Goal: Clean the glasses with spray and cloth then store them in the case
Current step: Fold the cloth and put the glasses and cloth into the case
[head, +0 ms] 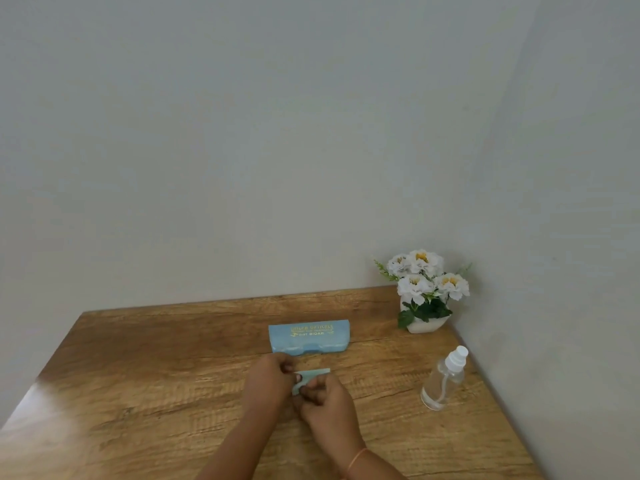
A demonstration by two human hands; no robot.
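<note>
1. Both hands meet over the middle of the wooden table. The left hand and right hand each have curled fingers pinching a small pale blue-green cloth, held between them.
2. The blue glasses case lies closed just beyond the hands, on the far side. Its long axis runs left to right, and its latch edge faces us.
3. We see no glasses, and we cannot tell whether they are inside the case.
4. The clear spray bottle sits well to the right, appearing tilted, with its white nozzle toward the far side. The right hand is the nearer one.
5. Our judgement is that either hand could reach the case, which lies straight ahead.
</note>
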